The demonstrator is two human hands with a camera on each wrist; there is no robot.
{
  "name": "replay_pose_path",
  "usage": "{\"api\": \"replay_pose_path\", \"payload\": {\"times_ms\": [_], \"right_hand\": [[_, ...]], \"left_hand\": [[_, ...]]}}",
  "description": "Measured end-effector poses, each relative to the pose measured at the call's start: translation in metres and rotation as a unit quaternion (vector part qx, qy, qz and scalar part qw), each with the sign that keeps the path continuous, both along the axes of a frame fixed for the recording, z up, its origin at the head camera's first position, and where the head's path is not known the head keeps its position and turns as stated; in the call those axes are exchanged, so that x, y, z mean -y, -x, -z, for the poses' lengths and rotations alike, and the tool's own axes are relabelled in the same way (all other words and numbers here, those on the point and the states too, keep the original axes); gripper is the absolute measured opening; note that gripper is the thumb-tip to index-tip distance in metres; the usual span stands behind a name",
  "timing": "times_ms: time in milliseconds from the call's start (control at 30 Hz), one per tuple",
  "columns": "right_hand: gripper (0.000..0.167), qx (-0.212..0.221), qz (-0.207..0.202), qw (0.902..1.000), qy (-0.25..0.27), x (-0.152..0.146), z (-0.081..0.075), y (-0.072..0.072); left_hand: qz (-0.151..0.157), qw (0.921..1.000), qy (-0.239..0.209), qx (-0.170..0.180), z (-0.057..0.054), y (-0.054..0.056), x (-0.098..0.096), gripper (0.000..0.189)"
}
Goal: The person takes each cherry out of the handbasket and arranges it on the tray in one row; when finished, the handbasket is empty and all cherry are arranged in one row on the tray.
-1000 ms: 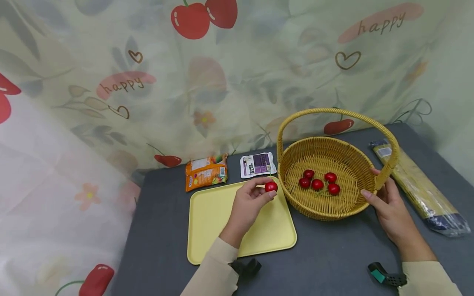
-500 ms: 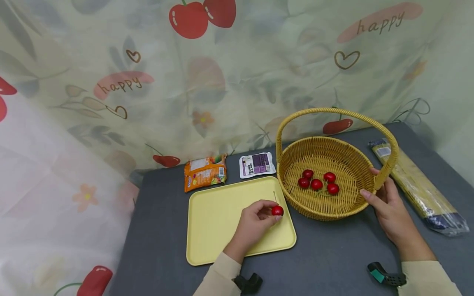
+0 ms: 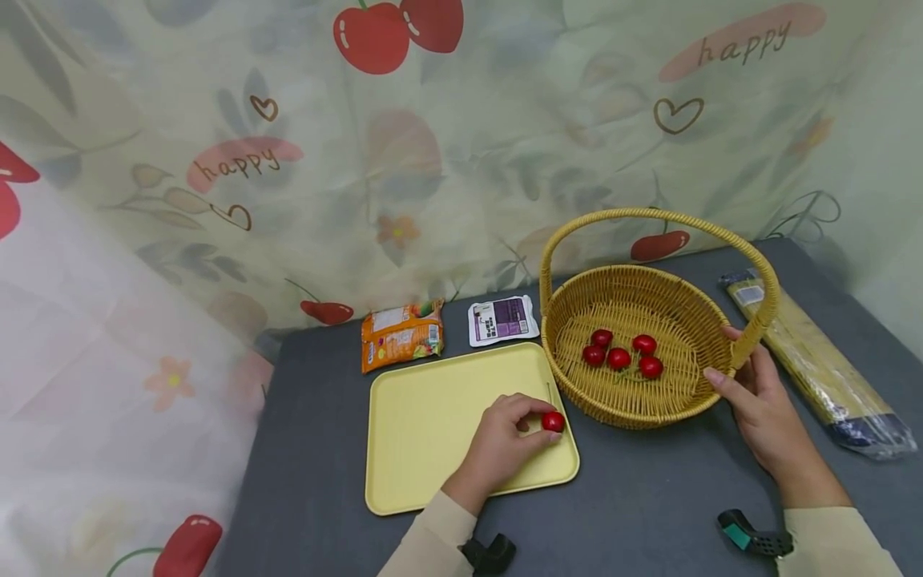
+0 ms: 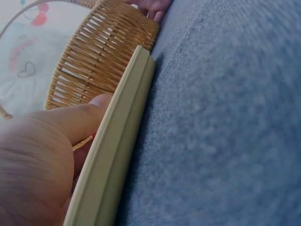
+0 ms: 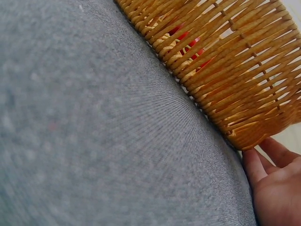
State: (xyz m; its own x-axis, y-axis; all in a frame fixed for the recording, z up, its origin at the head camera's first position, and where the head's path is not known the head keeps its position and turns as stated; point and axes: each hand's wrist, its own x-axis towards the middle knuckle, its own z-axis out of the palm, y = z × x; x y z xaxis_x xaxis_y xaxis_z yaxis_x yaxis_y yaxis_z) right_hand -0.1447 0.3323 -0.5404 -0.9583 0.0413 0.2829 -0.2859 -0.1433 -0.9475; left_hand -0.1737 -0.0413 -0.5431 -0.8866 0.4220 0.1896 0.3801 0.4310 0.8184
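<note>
Red and glossy, the stemmed cherry [image 3: 553, 421] sits pinched in the left hand [image 3: 499, 442], over the yellow tray [image 3: 425, 433]; contact is unclear. The step appears to be setting it down, so the pinch should next loosen gently. Rightward of that grip, the right hand [image 3: 759, 407] holds the wicker basket [image 3: 627, 412] with five cherries [image 3: 618, 358] inside. The left wrist view loses nearly all the held cherry behind the tray's side; the head view shows it plainly.
</note>
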Motion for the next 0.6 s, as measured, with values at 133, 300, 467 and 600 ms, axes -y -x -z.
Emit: {"api": "replay_pose_path", "payload": {"times_ms": [133, 300, 467, 600], "right_hand": [[0.069, 0.001, -0.001, 1.0, 0.002, -0.0005, 0.0001, 0.0006], [0.069, 0.002, -0.005, 0.9999, 0.009, -0.0008, 0.0003, 0.0003], [0.069, 0.004, -0.005, 0.9999, 0.011, -0.0008, 0.0007, 0.0005], [0.069, 0.005, -0.003, 0.9999, 0.01, -0.0002, 0.0005, 0.0007]], "left_hand": [[0.001, 1.0, 0.004, -0.006, 0.0006, 0.0003, -0.0016, 0.024], [0.0, 1.0, 0.008, -0.003, 0.0004, -0.0008, -0.0024, 0.026], [-0.003, 1.0, 0.002, 0.002, -0.0007, -0.0027, -0.0016, 0.03], [-0.012, 0.9993, -0.034, 0.01, -0.0015, -0.0033, -0.0013, 0.029]]}}
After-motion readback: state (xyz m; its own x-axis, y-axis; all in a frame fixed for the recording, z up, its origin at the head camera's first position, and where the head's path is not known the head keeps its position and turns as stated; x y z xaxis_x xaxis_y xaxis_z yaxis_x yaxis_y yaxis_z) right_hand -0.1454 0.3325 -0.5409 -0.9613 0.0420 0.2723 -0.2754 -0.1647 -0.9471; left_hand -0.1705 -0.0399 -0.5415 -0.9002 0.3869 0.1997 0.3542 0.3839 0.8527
